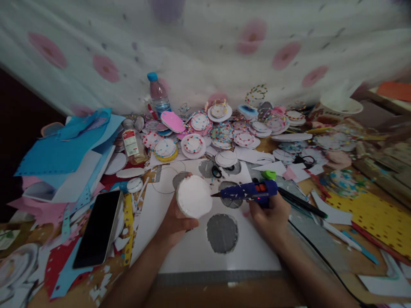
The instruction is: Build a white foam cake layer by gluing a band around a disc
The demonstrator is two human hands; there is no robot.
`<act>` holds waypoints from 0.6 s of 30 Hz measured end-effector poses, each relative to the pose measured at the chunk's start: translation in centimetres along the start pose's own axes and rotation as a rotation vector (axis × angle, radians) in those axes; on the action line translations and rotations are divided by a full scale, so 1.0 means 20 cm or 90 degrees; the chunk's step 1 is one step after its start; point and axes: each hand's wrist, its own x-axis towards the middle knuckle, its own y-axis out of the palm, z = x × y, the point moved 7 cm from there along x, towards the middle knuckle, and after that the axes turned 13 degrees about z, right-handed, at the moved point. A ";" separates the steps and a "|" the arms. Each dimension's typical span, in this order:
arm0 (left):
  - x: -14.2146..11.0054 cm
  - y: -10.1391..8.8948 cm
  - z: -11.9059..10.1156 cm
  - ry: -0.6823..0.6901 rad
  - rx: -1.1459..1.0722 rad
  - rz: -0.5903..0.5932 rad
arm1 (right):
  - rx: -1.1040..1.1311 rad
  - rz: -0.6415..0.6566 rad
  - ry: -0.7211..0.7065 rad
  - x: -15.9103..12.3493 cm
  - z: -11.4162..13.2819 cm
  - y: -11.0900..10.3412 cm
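Note:
My left hand point(178, 222) grips a white round disc point(194, 196) by its edge, its flat face turned up toward me. In my right hand point(271, 216) is a blue hot glue gun point(247, 191), fingers wrapped round its handle. The nozzle points left and its tip is at or very near the disc's right edge; I cannot tell whether they touch. Under both hands lies a white paper sheet point(180, 261) with several round holes cut in it, grey showing through. Black-handled scissors point(217, 172) lie just behind the disc.
Several decorated paper discs point(193, 145) are piled along the back, before a flowered curtain point(199, 51). A water bottle point(159, 96) and a small labelled bottle point(133, 143) stand at the back left. A phone point(98, 229) lies left among paper scraps. The glue gun's cord point(316, 252) trails right.

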 end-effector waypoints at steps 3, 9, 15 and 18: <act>0.00 0.00 0.00 0.003 -0.005 -0.005 | -0.001 -0.004 -0.023 0.00 0.02 -0.01; 0.00 0.00 0.00 0.000 0.013 0.002 | -0.002 0.003 -0.037 0.01 0.04 -0.01; 0.00 0.00 -0.01 0.009 0.017 0.000 | -0.003 -0.018 -0.047 0.00 0.05 -0.02; 0.00 0.00 -0.01 0.004 0.015 -0.007 | -0.010 -0.038 -0.061 0.00 0.07 -0.04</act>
